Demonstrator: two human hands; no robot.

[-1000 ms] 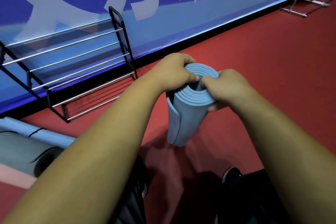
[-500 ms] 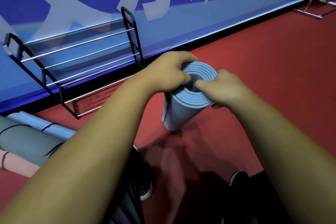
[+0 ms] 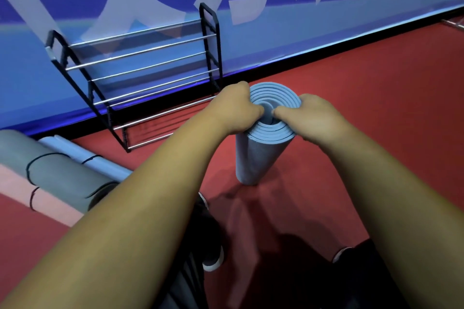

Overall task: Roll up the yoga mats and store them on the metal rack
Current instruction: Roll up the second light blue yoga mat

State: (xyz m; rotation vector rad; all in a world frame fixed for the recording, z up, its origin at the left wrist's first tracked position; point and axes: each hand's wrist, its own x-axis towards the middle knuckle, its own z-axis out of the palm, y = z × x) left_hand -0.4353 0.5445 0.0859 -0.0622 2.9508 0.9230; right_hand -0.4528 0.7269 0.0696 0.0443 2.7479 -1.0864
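Mat [image 3: 253, 158], pale blue and rolled tight, is standing on end on the red floor [image 3: 376, 113], leaning a little. Both hands are gripping its top. The left hand [image 3: 234, 113] is curling over the nine o'clock rim and the right hand [image 3: 313, 115] over the three o'clock rim, both digging into the coils near the core. The rack [image 3: 150, 75] is standing at ten o'clock, and other rolls [image 3: 57, 173] are lying at eight o'clock.

You've got four rolled mats in view: one standing blue mat [image 3: 253, 158] just right of the metal rack [image 3: 140, 57], and three lying left of it, a grey mat [image 3: 50, 170], a pale blue mat [image 3: 75, 150] and a pink mat [image 3: 37, 198]. One rack. Two hands, your left hand [image 3: 236, 110] and right hand [image 3: 313, 115].
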